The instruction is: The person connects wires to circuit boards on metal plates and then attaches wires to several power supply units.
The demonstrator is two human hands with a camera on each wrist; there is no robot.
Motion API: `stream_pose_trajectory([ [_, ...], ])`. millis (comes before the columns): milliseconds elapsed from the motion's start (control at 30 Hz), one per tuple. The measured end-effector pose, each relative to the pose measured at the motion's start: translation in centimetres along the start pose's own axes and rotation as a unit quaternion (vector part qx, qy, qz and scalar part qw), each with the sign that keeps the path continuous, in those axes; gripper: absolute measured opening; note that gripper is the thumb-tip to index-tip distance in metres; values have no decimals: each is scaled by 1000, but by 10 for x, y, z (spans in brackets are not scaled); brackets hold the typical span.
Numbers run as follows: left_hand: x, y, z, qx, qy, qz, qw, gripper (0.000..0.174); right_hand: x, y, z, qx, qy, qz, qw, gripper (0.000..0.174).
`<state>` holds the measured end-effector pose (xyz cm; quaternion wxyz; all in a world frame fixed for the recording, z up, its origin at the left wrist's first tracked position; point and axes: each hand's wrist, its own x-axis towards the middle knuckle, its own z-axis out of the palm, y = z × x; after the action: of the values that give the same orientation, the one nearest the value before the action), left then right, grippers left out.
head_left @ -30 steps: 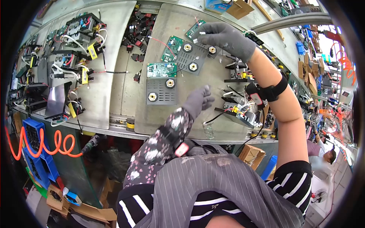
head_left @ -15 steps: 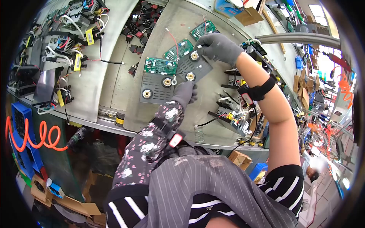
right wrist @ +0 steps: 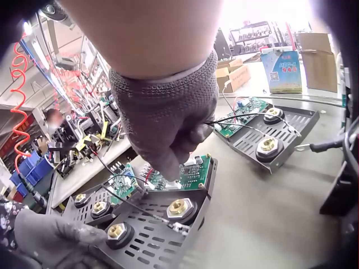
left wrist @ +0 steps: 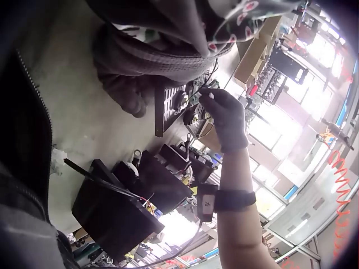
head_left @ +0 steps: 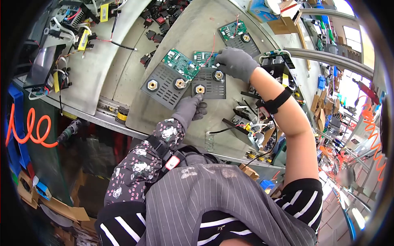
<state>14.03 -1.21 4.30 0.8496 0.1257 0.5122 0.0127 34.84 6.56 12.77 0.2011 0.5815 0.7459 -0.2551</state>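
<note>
In the head view, my left hand (head_left: 190,108) is at the near edge of the middle slotted plate (head_left: 210,91), its thumb side beside a brass nut (head_left: 200,89) and its other fingers curled at the edge. My right hand (head_left: 237,63) has bent fingers at the right end of that plate's green board (head_left: 204,58). In the right wrist view, those fingers (right wrist: 168,162) are low over the board (right wrist: 196,171), and dark wires show beside them; whether anything is pinched is hidden. A second plate (head_left: 164,84) with its board (head_left: 180,63) adjoins on the left.
A third plate (head_left: 242,44) lies farther back. Wired heatsink units (head_left: 246,123) stand to the right, others (head_left: 72,20) to the left. Small black and red parts (head_left: 158,24) fill the channel between the worktops. A metal rail (head_left: 328,59) crosses at the right.
The middle and left plates have turned clockwise. My left hand has come up to the middle plate's near edge; my right hand has moved nearer, uncovering the third plate. The head view has shifted.
</note>
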Motion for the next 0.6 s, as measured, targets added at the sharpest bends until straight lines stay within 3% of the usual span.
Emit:
stream_pose_trajectory([
  [267, 13, -8, -3, 25, -13, 38, 999, 26, 3, -13, -8, -71, -5, -18, 997, 24],
  [600, 6, -6, 1, 14, 2, 49, 999, 22, 24, -19, -8, -127, -85, 53, 987, 15],
])
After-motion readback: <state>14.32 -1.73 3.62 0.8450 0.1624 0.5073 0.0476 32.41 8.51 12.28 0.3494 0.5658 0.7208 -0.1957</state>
